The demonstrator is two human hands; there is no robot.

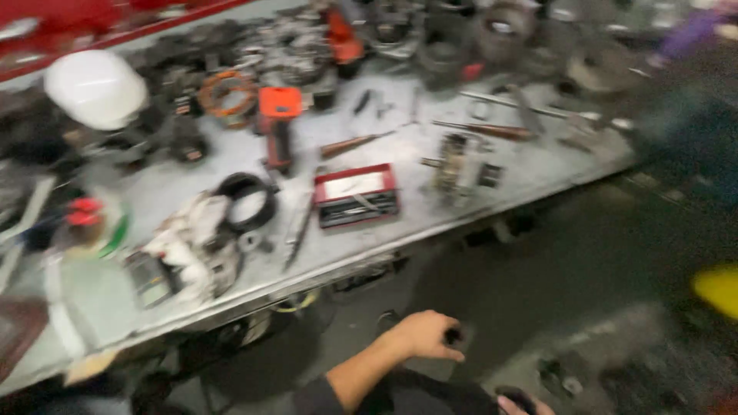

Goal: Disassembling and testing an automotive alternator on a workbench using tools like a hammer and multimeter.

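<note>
Left hand [424, 336] curled round small dark object [453, 336], below workbench edge [430, 230]; right hand [523, 403] grip unclear.

Stood by table [538, 180]; counted what blur allowed. One white hard hat [95, 87]. One red shallow case [357, 195], open. One orange-headed power tool [278, 123]. One black ring [247, 201]. One copper-wound coil [228, 94]. Two brown-handled long tools [350, 144] [484, 129]. Two hands showed: left hand [425, 335], right hand [523, 403]. Dark machine parts at back were too many, too blurred to count.
</note>
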